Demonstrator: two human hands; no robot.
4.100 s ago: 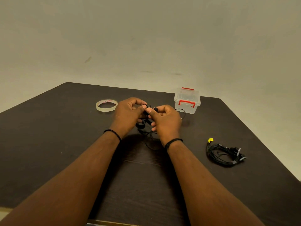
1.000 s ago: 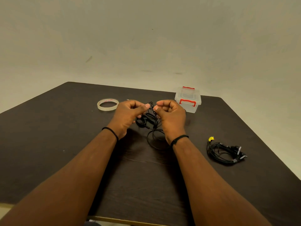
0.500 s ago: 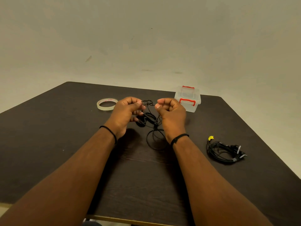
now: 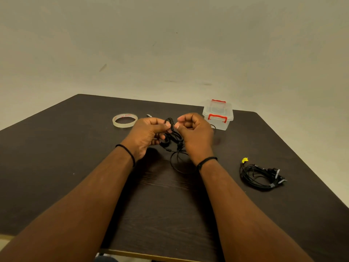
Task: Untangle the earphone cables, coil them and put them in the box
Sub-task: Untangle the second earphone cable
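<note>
Our left hand (image 4: pixel 149 137) sits just left of centre frame, fingers curled, thumb and forefinger pinching a strand of the cable (image 4: pixel 172 138). Our right hand (image 4: pixel 194 135) faces it just right of centre, fingers likewise curled, its thumb tip meeting the same tangle at the top. Between the two hands the cable is bunched in a knot held above the table (image 4: pixel 56 167), with loose loops trailing down onto the wood below our right wrist.

We judge this cable light, thin and limp: it will not hold a shape, and it snags on itself if pulled hard. It is best taken by fingertip pinches close to either side of a crossing, easing loops apart rather than tugging; the earbuds and the joins look like the delicate spots.

The box (image 4: pixel 218 115) stands lid shut at upper right of our hands, close behind the right one. A second bundle (image 4: pixel 260 175) lies at right of frame, well apart. A tape roll (image 4: pixel 125 121) rests at upper left of our hands.
</note>
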